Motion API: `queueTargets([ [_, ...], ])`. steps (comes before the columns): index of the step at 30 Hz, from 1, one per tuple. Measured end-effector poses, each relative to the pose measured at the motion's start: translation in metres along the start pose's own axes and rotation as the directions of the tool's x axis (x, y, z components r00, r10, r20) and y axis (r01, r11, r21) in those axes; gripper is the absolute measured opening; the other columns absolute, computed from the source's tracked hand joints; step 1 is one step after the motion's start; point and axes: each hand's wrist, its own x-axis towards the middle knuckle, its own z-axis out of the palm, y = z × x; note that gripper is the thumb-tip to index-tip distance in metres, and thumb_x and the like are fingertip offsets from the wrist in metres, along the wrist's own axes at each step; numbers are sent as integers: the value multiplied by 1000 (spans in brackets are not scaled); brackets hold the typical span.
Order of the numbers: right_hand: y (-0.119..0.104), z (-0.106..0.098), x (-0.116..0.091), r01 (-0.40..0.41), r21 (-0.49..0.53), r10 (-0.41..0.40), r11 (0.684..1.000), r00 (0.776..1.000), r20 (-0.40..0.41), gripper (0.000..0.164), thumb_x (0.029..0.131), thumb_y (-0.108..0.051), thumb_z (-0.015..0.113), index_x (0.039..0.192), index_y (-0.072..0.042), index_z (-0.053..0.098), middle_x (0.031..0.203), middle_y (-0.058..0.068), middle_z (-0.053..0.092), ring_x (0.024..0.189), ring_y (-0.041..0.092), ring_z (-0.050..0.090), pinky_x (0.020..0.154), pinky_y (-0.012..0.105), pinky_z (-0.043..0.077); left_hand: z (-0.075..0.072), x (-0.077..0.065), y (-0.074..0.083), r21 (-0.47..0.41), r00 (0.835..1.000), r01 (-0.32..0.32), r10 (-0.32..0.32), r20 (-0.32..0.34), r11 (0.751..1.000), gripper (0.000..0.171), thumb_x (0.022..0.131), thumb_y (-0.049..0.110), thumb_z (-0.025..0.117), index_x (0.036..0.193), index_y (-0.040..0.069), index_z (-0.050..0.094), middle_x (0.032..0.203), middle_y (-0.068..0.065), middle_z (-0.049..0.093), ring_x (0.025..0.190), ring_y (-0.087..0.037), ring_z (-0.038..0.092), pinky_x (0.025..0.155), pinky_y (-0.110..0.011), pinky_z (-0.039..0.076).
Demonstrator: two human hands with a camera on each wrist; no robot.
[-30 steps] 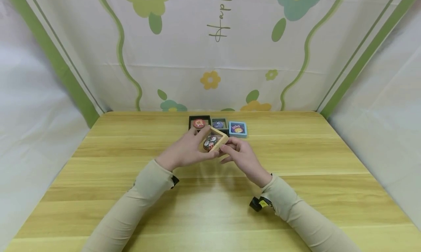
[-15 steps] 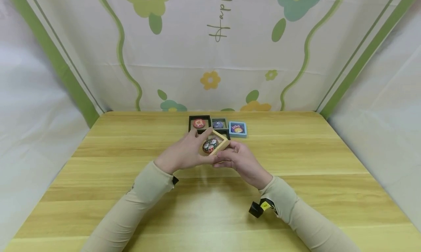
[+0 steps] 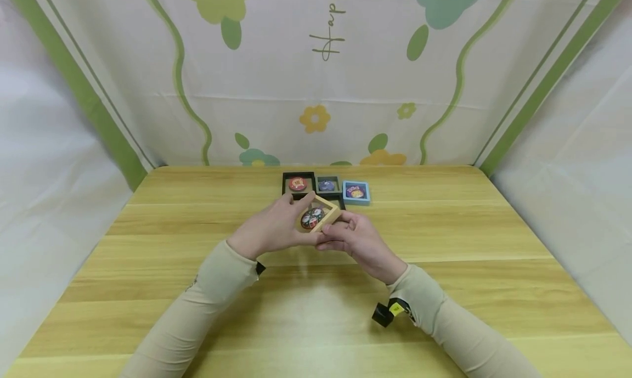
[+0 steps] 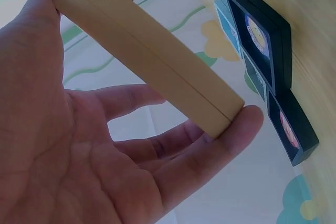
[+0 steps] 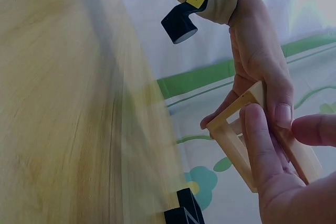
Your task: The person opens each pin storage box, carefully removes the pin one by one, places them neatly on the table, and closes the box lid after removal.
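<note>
A pale wooden display frame is held up over the table, tilted, with a round dark patterned badge behind its clear pane. My left hand grips it between thumb and fingers across opposite edges; the left wrist view shows the frame's side edge spanning from thumb to fingertip. At the right corner, my right hand pinches the same frame. The right wrist view shows fingers of the right hand reaching into the frame's opening and against its side.
Behind the hands stand a black frame with a red badge, a grey-green frame with a blue badge, and a light blue frame. Another black frame is partly hidden. A flowered cloth hangs at the table's far edge.
The right hand's fingers have closed in on the wooden frame's corner, its thumb now on the edge. The frame has shifted slightly. The left hand keeps its grip.
</note>
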Motion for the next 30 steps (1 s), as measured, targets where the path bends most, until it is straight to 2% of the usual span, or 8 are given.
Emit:
queueTargets([
  [2,0,0,-1,12,-18,-12,1000,1000,4,40,97,-3,59,131,13,46,109,25,65,92,28,68,89,44,52,0,-1,0,1,1000,-19,19,-18,1000,102,81,75,58,159,23,20,146,-34,32,120,-39,51,88,-49,51],
  [5,1,0,-1,43,-54,-42,998,999,8,39,97,-4,60,130,12,47,109,25,66,89,27,69,87,44,53,2,-2,1,-7,998,-54,53,-44,999,103,80,73,63,159,27,16,146,-32,31,104,-31,58,78,-41,54],
  [9,2,1,-2,73,-89,-73,993,997,9,38,97,-5,61,129,10,49,108,24,67,86,28,69,86,46,54,4,-3,0,-17,995,-83,82,-65,996,101,80,68,66,159,30,15,143,-29,32,85,-23,57,67,-32,51],
  [18,4,0,-1,110,-97,-108,989,994,26,36,97,-7,61,127,10,50,99,20,70,85,29,69,85,48,53,3,-2,0,-14,992,-107,106,-71,994,96,84,66,63,159,29,15,147,-26,28,88,-22,56,70,-32,51],
  [25,3,0,-2,122,-117,-119,986,992,32,36,97,-4,59,130,10,49,102,22,69,85,30,68,85,48,54,3,-2,0,-6,993,-100,100,-67,995,97,84,65,64,159,31,14,144,-26,30,83,-22,56,64,-31,50],
  [30,2,1,-3,116,-154,-116,981,993,6,31,96,-2,58,124,11,52,98,23,69,82,31,69,83,49,54,3,-2,2,-4,992,-102,101,-73,995,97,83,62,68,159,27,18,139,-27,34,75,-20,56,59,-28,49],
])
